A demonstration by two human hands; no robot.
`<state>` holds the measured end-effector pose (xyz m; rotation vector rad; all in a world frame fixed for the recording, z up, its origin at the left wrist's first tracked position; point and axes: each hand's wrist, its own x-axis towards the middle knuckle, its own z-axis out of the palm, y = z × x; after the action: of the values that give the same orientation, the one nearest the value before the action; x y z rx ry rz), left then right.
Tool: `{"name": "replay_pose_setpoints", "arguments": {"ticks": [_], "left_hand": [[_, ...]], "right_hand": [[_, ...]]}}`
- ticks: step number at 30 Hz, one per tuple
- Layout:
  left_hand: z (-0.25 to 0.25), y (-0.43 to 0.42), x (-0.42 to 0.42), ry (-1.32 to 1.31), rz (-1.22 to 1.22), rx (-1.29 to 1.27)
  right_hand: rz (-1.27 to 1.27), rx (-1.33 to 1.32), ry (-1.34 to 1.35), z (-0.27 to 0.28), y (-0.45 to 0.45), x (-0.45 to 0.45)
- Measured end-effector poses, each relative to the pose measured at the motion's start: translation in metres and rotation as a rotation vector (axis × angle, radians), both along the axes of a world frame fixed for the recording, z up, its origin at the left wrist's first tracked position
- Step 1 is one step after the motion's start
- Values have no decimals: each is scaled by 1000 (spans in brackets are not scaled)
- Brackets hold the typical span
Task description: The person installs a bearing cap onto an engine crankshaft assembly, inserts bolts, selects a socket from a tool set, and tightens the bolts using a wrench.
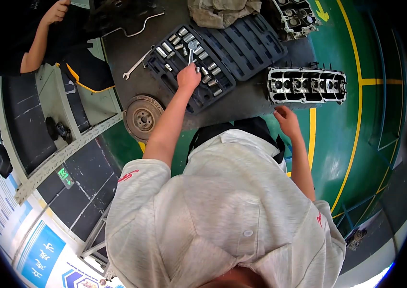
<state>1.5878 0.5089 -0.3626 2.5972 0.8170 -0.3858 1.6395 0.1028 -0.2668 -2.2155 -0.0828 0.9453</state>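
My left grip (pixel 188 77) is curled around the handle of a shiny ratchet (pixel 192 50). The ratchet is over the black toolbox (pixel 233 84); I can't tell if it touches the silver sockets (pixel 167 47) there. The box's lid (pixel 244 50) lies to the right, with a crumpled cloth (pixel 222 13) at its far edge. A wrench (pixel 141 61) lies left of the box. A round metal plate (pixel 138 109) is near my left arm, by the edge of the table (pixel 251 93). My right grip (pixel 288 122) is loosely bent, and I see nothing in it. It's just beside a long engine part (pixel 307 86). Another person's hand (pixel 55 12) is at the far left.
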Motion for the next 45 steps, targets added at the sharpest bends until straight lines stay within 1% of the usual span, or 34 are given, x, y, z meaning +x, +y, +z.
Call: {"name": "replay_pose_setpoints", "arguments": {"ticks": [1, 2, 4, 5, 7, 8, 10, 11, 12, 14, 16, 19, 21, 22, 24, 26, 28, 29, 30, 32, 33, 36, 40, 42, 43, 44, 45], "left_hand": [[4, -3, -2, -58, 39, -17], [5, -3, -5, -57, 42, -16], [7, 0, -11, -115, 108, -112], [6, 3, -10, -118, 103, -108], [2, 7, -8, -344, 209, -2], [-1, 10, -6, -343, 205, -7], [-8, 15, 5, -517, 18, 162], [-13, 16, 10, -524, -77, 184], [-17, 18, 12, -527, -71, 178], [-25, 19, 13, -401, -224, 227], [-31, 22, 11, -393, -245, 257], [-26, 26, 5, -330, -316, 284], [-19, 26, 4, -335, -252, 205], [-19, 28, 9, -339, -267, 209], [-21, 30, 8, -357, -220, 159], [-24, 30, 6, -363, -199, 132], [-26, 32, 7, -367, 35, -61], [-30, 34, 5, -400, 150, -222], [-35, 37, 2, -390, 141, -220], [-38, 40, 0, -528, 173, -343], [-37, 40, -1, -549, 171, -352], [-37, 41, -2, -547, 193, -386], [-40, 45, -1, -519, 217, -387], [-24, 42, 2, -372, 134, -246], [-14, 40, 6, -247, 69, -146], [-15, 40, 8, -251, 74, -144], [-17, 38, 10, -310, -64, -32]], "right_hand": [[6, 3, 0, 1, 3, -2], [12, 5, 0, 1, 5, -3], [9, 18, -5, 2, 9, -6], [2, 32, -14, 1, 11, -8], [-21, 48, -25, 3, 11, -11], [-35, 58, -30, 3, 8, -14], [-28, 17, -44, 6, 2, -19], [-13, -18, -57, 9, 1, -21], [-8, -24, -61, 12, 0, -23], [-39, -52, -63, 20, -3, -30], [-57, -54, -61, 19, -7, -39], [-87, -31, -54, 15, -5, -46], [-111, -8, -57, 13, -4, -53], [-121, -19, -36, 11, -2, -54], [-140, -34, -2, 9, -5, -60], [-175, 20, -28, 3, -7, -65], [-189, 11, -7, -1, -12, -68], [-192, -2, 12, -1, -14, -71], [-201, 0, 22, -2, -17, -73], [-180, -33, 36, -2, -23, -73], [-190, -24, 29, -2, -23, -73], [-195, -53, 36, -1, -26, -69], [-183, -31, 13, -6, -31, -67], [-163, -49, 16, -7, -30, -63], [-157, -46, 12, -8, -29, -61], [-155, -42, 19, -7, -29, -59], [-154, -38, 26, -7, -28, -59]]}}
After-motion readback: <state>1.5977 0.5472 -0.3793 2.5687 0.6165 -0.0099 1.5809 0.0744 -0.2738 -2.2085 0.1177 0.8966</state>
